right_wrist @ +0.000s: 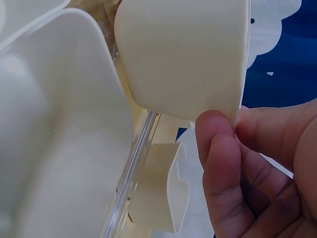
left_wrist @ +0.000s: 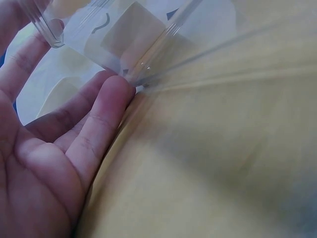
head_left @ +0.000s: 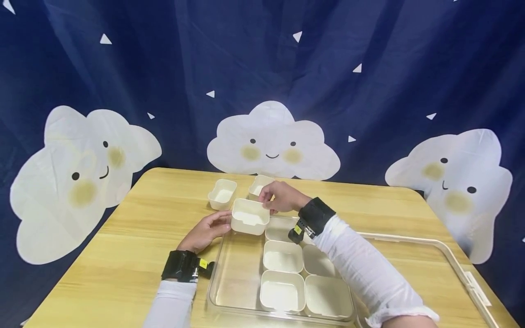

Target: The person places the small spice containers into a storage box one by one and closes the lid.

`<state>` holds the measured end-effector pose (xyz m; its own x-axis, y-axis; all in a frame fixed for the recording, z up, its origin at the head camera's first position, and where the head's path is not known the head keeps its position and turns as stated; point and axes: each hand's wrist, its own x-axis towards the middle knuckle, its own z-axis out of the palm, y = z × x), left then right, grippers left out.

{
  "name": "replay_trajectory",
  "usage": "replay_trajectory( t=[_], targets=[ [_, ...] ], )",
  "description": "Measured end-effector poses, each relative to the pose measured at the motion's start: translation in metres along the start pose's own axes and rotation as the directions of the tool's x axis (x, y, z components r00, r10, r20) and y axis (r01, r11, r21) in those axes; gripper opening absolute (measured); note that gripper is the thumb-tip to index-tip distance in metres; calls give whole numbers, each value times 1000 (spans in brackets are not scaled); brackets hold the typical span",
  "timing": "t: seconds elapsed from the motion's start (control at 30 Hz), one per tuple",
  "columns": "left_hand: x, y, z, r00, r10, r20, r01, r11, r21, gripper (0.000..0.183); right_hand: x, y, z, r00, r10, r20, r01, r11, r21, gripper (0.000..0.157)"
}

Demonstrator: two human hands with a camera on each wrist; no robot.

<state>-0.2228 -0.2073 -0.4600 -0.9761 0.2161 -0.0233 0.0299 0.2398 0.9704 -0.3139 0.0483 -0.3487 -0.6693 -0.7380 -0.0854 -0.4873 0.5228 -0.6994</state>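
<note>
Fabric in navy blue point(head_left: 246, 54), printed with smiling white clouds point(head_left: 61, 168) and small white triangles point(head_left: 105, 39), hangs behind the pale, wood-grained table point(head_left: 102, 255). At the left, a white sleeve point(head_left: 170, 303) and a black wrist strap point(head_left: 180, 265) lead to the left hand point(head_left: 207, 232), its fingers loosely extended about the back left corner of a clear, rectangular plastic tray point(head_left: 239, 269); the left wrist view shows a fingertip at the tray's edge. Beyond the tray, towards the table's back edge, stands a small cream plastic cup with rounded corners point(head_left: 223, 195). To its right and nearer, a matching cream cup with a notch in its rim point(head_left: 250, 217) is held over the tray's back left corner; whether the left fingertips touch it I cannot tell. Another cream cup point(head_left: 257, 187) stands close to the table's back edge, partly hidden by the right hand point(head_left: 285, 197), which pinches the held cup at its back right rim between thumb and fingers. Along the tray's middle and right edge sit two columns of cream cups point(head_left: 283, 257), the back right part covered by the right wrist. Farther right, past the other sleeve point(head_left: 357, 269), a flat, pale plastic frame with rounded corners point(head_left: 404, 238) lies on the table, running towards its front right corner, with a white latch point(head_left: 477, 289) on its right side.
</note>
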Motion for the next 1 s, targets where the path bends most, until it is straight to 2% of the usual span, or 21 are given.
replay_trajectory(
  t=[0.37, 0.67, 0.83, 1.0],
  targets=[
    [-1, -1, -1, 1000, 17, 18, -17, 1000, 7, 54, 0, 3, 3, 1000, 25, 5, -25, 1000, 16, 9],
    [-2, -3, -1, 999, 23, 23, -22, 1000, -17, 54, 2, 3, 7, 1000, 14, 20, -14, 1000, -7, 8],
    [-2, -2, -1, 1000, 23, 15, -23, 1000, 21, 54, 2, 4, 9, 1000, -1, 30, 1, 1000, -10, 6],
    [-1, -1, -2, 999, 26, 18, -26, 1000, 11, 54, 4, 4, 11, 999, 10, 34, -10, 1000, -19, 6]
  ],
)
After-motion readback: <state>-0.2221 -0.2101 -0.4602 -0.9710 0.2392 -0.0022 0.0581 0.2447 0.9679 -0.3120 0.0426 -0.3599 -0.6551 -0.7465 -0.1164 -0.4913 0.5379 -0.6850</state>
